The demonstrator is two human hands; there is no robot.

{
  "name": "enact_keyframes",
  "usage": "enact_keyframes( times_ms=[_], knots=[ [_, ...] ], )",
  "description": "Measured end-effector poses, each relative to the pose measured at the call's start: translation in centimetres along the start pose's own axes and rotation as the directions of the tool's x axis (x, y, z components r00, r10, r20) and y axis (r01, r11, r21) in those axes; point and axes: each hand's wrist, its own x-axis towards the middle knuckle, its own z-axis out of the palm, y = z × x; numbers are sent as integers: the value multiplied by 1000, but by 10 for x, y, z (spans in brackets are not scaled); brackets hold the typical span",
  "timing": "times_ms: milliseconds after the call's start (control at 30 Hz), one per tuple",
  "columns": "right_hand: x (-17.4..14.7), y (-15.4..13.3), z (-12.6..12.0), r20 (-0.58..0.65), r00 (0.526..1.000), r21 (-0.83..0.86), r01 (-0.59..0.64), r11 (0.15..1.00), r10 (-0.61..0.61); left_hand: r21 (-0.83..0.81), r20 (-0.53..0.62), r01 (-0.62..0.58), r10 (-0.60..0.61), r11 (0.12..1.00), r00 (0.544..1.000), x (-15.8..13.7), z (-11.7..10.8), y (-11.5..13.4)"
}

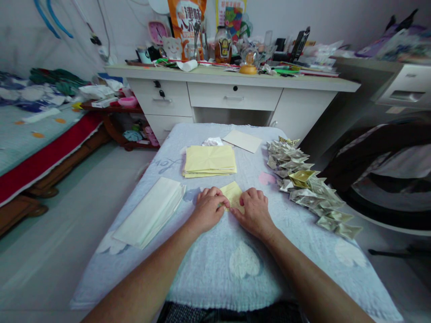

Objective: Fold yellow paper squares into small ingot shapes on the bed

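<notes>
A small folded sheet of yellow paper [233, 192] lies flat on the cloth-covered table between my hands. My left hand [209, 207] has its fingers curled, with thumb and forefinger together on the paper's lower left edge. On the other side, my right hand [255, 211] is bent over the right edge, its thumb pressed on the lower corner. Behind them sits a stack of creased yellow sheets [210, 159]. To the left is a bundle of long pale folded paper [151, 211]. Rows of folded paper pieces [299, 179], mostly silvery with some gold, stand nested along the right.
A pale card [242, 140] and a crumpled white tissue [213, 141] lie at the table's far end. Beyond stands a white desk [235, 96] crowded with a jar [222, 45] and other items. A bed [40, 148] is at left, a washing machine [387, 134] at right.
</notes>
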Motion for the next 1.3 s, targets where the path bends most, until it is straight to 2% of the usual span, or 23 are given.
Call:
enact_keyframes(
  times_ms=[567,1100,1300],
  knots=[
    [0,-1,4,-88,996,-30,11,999,-14,42,4,-1,1,999,1000,-1,0,1],
    [0,-7,3,-67,997,-74,-39,997,34,63,12,-23,22,998,1000,-4,1,-1],
    [0,-2,1,-46,998,-23,-32,999,31,49,19,7,-8,999,1000,-5,0,-2]
  ],
)
